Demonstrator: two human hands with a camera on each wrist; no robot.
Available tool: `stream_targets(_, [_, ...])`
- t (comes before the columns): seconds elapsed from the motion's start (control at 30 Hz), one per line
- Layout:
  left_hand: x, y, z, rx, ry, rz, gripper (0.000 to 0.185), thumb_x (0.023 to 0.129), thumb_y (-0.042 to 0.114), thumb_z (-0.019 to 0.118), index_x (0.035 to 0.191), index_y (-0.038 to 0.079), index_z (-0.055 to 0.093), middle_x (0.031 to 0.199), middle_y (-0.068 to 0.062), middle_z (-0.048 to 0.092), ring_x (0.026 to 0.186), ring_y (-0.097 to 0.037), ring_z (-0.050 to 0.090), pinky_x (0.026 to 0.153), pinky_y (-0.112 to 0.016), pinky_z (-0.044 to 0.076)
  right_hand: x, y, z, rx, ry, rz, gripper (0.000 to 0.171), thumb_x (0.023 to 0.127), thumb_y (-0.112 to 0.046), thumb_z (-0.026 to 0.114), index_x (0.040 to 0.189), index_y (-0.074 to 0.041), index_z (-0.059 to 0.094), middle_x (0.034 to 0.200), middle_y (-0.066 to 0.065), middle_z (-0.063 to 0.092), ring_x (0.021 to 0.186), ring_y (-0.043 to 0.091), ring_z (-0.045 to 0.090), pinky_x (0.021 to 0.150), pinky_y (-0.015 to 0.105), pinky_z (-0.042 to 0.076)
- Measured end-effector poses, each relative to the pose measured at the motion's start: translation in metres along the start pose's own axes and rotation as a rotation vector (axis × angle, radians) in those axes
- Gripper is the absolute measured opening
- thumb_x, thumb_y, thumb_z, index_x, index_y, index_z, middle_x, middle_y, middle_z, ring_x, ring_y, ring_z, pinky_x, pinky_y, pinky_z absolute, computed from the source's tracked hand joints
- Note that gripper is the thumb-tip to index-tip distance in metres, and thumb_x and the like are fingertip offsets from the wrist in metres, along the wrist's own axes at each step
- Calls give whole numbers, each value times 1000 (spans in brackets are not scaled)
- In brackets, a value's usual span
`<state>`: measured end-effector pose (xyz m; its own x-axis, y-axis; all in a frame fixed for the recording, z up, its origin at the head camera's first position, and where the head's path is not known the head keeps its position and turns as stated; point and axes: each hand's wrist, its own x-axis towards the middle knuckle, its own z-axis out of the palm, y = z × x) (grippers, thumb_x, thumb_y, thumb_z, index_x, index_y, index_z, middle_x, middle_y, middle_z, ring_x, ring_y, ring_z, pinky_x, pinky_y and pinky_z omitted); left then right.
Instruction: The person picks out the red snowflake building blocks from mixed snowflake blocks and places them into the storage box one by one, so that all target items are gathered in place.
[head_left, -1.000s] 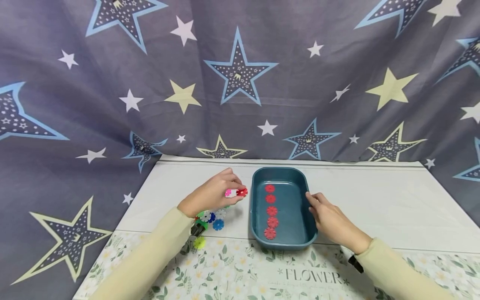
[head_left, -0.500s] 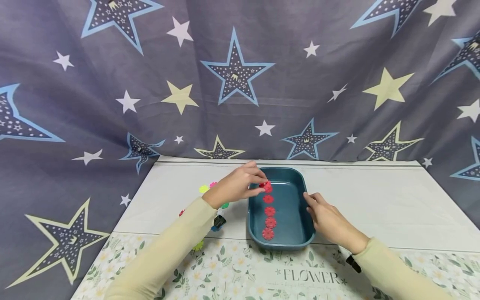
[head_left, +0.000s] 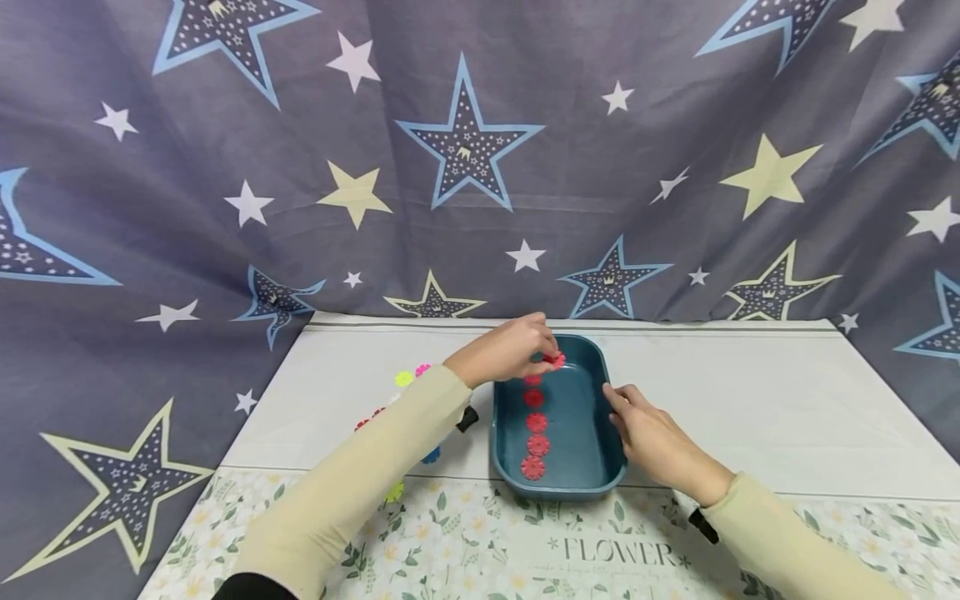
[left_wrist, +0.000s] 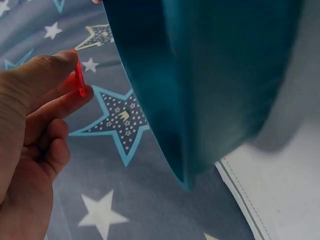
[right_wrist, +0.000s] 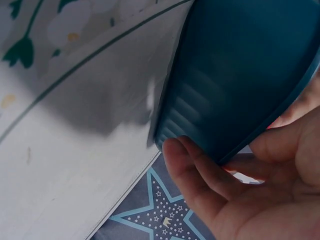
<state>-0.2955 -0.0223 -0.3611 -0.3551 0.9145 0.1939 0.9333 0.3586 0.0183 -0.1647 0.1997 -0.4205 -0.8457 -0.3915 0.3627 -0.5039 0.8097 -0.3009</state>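
My left hand (head_left: 512, 352) is over the far end of a dark teal plastic tray (head_left: 581, 433). It pinches a red flower-shaped disc (head_left: 558, 360), seen edge-on as a thin red piece (left_wrist: 80, 77) between thumb and fingers in the left wrist view. Several similar red discs (head_left: 537, 422) lie in a lengthwise column on the tray floor; the farthest is partly hidden by the left hand. At the tray's right side, my right hand (head_left: 663, 440) grips the rim, its fingers (right_wrist: 192, 172) against the outer wall and the thumb over the edge.
Loose flower discs lie left of the tray, partly covered by the left sleeve (head_left: 360, 475): yellow (head_left: 404, 378), pink (head_left: 422, 370), red (head_left: 362, 424), blue (head_left: 431, 455) and yellow-green (head_left: 395, 492). A star-patterned curtain (head_left: 570, 192) hangs behind the table (head_left: 720, 392).
From beside the pile, my left hand has carried the red disc rightward and over the tray's far end, past the top of the column. My right hand has kept its hold on the rim.
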Motion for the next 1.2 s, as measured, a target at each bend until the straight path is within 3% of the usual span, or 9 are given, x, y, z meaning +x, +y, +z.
stream_targets(0.17, [24, -2, 11, 43, -126, -14, 14, 87, 25, 70, 97, 17, 77, 93, 6, 70, 88, -12, 52, 79, -21, 42, 0, 0, 0, -1, 0, -6, 43, 89, 3, 59, 129, 13, 49, 107, 16, 54, 69, 17, 58, 56, 29, 48])
stream_targets(0.37, [32, -11, 31, 38, -262, -82, 11, 85, 25, 72, 92, 18, 78, 88, 8, 69, 86, -11, 52, 74, -21, 43, 0, 2, 1, -3, 4, -9, 43, 89, 2, 60, 130, 12, 49, 107, 16, 54, 70, 17, 58, 56, 30, 48])
stream_targets(0.67, [39, -10, 48, 8, -324, -77, 13, 85, 25, 72, 96, 20, 77, 93, 10, 68, 88, -9, 54, 77, -20, 43, 0, 3, 1, -1, -13, 9, 44, 90, 2, 59, 131, 12, 48, 109, 17, 54, 67, 15, 56, 56, 28, 48])
stream_targets(0.8, [37, -7, 49, 11, -410, -98, 14, 88, 25, 70, 99, 20, 77, 99, 7, 67, 93, -12, 53, 79, -22, 44, 1, 4, 2, 1, -15, 13, 44, 90, 2, 59, 131, 12, 48, 109, 17, 54, 66, 14, 55, 55, 28, 47])
stream_targets(0.93, [34, -5, 46, 18, -492, -146, 22, 92, 22, 63, 112, 21, 72, 115, 4, 60, 103, -16, 49, 85, -24, 43, 2, 3, 1, -1, -11, 11, 44, 89, 2, 60, 131, 12, 48, 109, 17, 54, 65, 14, 54, 54, 28, 47])
stream_targets(1.07, [31, -4, 44, 42, -522, -182, 32, 95, 19, 58, 126, 24, 64, 127, 2, 53, 112, -20, 46, 89, -26, 41, 2, 2, 0, -6, -15, 13, 44, 89, 1, 60, 131, 12, 48, 109, 16, 53, 64, 13, 53, 54, 27, 46])
stream_targets(1.2, [23, -4, 35, 22, -496, -193, 36, 95, 22, 58, 130, 24, 60, 131, 0, 50, 119, -22, 44, 96, -29, 39, 1, 1, 0, -3, -24, 18, 44, 89, 2, 59, 131, 12, 48, 108, 17, 53, 62, 12, 52, 52, 26, 45])
